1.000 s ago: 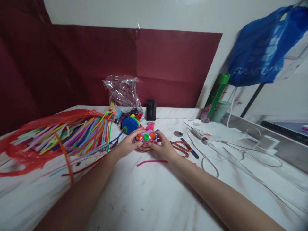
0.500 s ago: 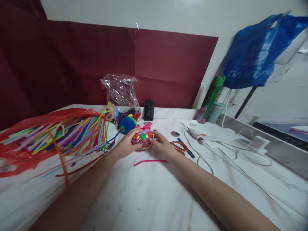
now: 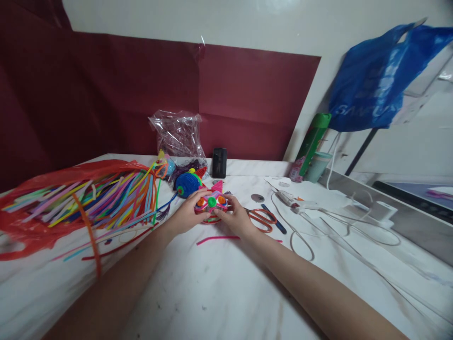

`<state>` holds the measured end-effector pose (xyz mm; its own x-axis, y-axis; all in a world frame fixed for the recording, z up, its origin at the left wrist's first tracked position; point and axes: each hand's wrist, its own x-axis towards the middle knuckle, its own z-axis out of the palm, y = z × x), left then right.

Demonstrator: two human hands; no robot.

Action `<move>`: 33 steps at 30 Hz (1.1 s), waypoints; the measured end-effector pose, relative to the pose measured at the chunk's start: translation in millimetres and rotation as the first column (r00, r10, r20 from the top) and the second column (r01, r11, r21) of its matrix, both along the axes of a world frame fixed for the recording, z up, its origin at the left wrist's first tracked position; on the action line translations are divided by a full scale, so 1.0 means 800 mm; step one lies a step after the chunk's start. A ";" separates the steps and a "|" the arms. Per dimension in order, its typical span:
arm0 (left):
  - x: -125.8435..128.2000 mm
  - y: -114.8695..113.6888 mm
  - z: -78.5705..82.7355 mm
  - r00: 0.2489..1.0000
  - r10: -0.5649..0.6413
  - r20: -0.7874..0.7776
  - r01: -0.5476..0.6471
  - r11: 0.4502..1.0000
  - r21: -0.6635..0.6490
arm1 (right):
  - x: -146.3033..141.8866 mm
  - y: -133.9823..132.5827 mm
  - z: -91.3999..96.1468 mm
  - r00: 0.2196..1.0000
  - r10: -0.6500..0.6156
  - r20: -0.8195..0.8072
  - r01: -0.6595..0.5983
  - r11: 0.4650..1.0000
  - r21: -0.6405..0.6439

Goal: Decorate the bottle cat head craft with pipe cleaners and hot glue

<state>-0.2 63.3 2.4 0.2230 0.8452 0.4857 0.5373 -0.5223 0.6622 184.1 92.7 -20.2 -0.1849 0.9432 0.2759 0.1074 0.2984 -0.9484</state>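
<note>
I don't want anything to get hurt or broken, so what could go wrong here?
The left hand and right hand hold the colourful craft piece; squeezing hard might bend it or loosen bits.
The orange-handled scissors lie close to the right hand, which could bump them.
Reaching right might snag the cord looping near what looks like a glue gun.

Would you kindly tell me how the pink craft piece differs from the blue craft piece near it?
The pink craft piece is mainly pink with orange and green rounds, whereas the blue craft piece is mainly blue. The left hand and right hand hold the pink craft piece; the blue craft piece sits beyond the left hand, gripped by neither. Both have green parts.
</note>
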 end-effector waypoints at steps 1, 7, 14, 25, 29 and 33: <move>0.000 0.000 0.000 1.000 0.002 0.001 -0.002 1.000 -0.003 | -0.001 0.000 -0.001 1.000 -0.003 0.001 0.003 1.000 -0.012; -0.009 0.006 -0.002 0.997 -0.056 0.050 0.059 0.997 -0.047 | -0.001 0.002 -0.005 1.000 -0.008 -0.013 0.008 1.000 -0.015; -0.018 0.003 0.002 0.976 -0.106 0.190 0.141 0.973 -0.182 | 0.000 0.005 -0.010 1.000 -0.027 0.012 0.027 1.000 -0.006; 0.019 0.001 -0.007 0.984 0.112 0.135 -0.118 0.992 0.033 | 0.001 -0.001 -0.003 0.999 0.022 0.036 -0.022 1.000 0.000; 0.018 -0.002 -0.003 0.980 0.141 0.139 -0.140 0.990 -0.017 | 0.022 0.006 0.024 0.983 -0.007 0.184 0.002 1.000 0.027; 0.013 -0.005 0.000 0.982 0.149 0.119 -0.147 0.989 -0.029 | 0.065 0.026 0.053 0.911 -0.149 0.385 0.103 0.985 0.138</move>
<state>10.4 59.6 2.4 0.0352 0.8743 0.4842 0.5232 -0.4289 0.7364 236.5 113.6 22.2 -0.1811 0.9332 0.3103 0.5080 0.3590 -0.7830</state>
